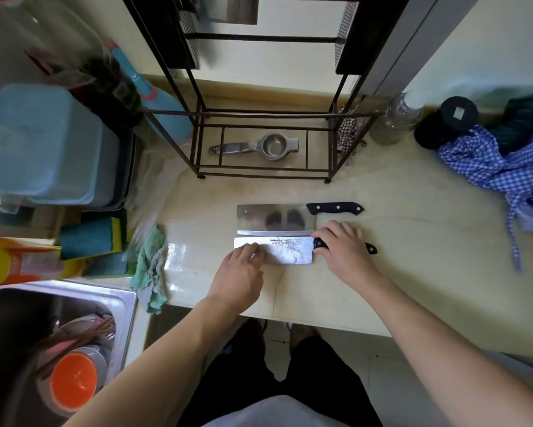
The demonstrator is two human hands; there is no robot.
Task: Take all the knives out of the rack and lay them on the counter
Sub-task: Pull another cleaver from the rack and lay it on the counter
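Cleaver (285, 252) flat under left fingers (249, 249), handle in right hand (342, 246).

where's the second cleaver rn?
Head view, centre: near cleaver lies flat on the counter, just in front of the first cleaver, both hands on it.

Both bare forearms reach forward from the near edge of the worktop. The left hand (239, 272) is palm down, with fingers stretched flat and pressed together. The right hand (343, 246) is also palm down, its fingers curled around a handle, and the wrist is bent slightly inward.
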